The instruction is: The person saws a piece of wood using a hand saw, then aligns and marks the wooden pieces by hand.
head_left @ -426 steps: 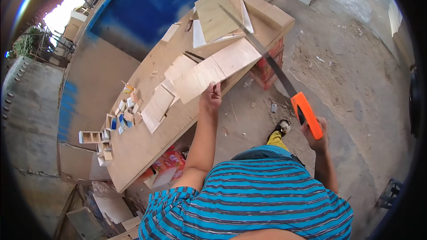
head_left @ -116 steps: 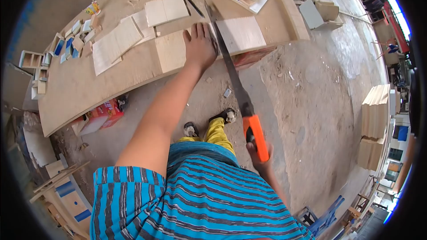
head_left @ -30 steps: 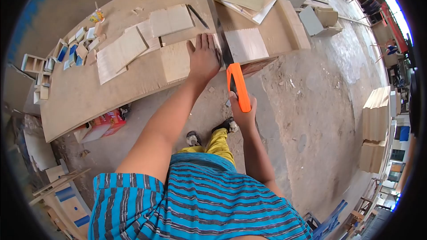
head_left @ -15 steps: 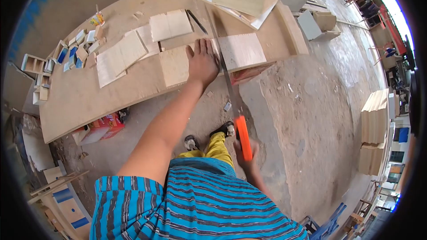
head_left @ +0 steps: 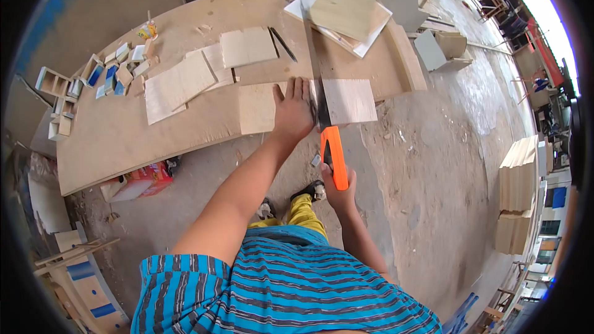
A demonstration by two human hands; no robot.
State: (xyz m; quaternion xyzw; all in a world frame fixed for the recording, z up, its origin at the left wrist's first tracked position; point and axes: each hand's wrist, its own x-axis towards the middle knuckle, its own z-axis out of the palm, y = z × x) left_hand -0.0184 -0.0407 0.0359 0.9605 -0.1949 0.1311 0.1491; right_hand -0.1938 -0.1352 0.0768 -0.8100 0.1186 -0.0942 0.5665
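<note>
On a light wooden board (head_left: 257, 110) at the bench's near edge, my left hand (head_left: 294, 114) lies flat with its fingers stretched forward. My right hand (head_left: 341, 192) is wrapped around the orange handle (head_left: 334, 154) of a hand saw. The saw's long blade (head_left: 314, 55) points away from me and crosses the board just right of my left hand. To the right of the blade, the board's paler part (head_left: 351, 100) reaches out past the bench edge. Whether the cut goes right through, I cannot tell.
Thin wooden panels (head_left: 179, 83) and a dark pencil-like stick (head_left: 283, 44) lie on the bench (head_left: 124, 148). Small blue and white blocks (head_left: 111, 80) are at the left. Stacked panels (head_left: 344, 9) lie at the back right. Cut boards (head_left: 518, 179) stand stacked at far right.
My right hand has pushed the saw forward, away from my body. My left hand stays pressed on the board. The whole view has shifted slightly.
</note>
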